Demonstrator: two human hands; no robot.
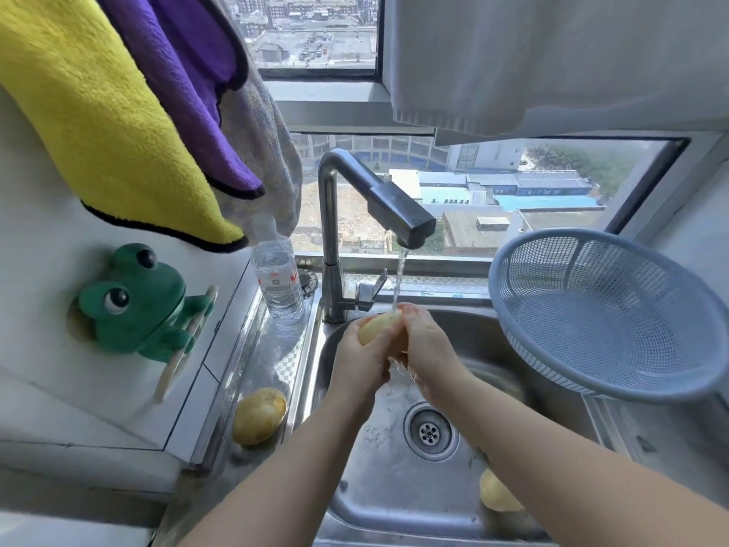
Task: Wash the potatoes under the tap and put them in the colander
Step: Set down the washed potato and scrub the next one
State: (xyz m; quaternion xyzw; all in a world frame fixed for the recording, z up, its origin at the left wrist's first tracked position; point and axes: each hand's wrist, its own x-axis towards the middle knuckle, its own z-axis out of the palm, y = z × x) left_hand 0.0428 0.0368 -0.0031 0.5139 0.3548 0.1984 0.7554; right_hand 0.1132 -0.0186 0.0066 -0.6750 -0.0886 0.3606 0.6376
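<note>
Yellow potato [378,327] held under the running tap [402,215], over the steel sink [394,487].
Left hand [361,363] and right hand [428,349] curled fingers round it. Second potato [499,495] lay in the sink's near corner; third potato [259,415] on the left ledge. Blue colander [607,313] tilted on the right rim.

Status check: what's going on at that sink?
Left hand, right hand both gripping potato under tap stream. Colander holds none yet. Nothing blocking.

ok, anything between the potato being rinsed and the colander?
Nothing visible. The left hand and right hand hold the potato under the tap; the colander sits to the right at the sink edge, tilted, nothing in it. Only open basin between.
</note>
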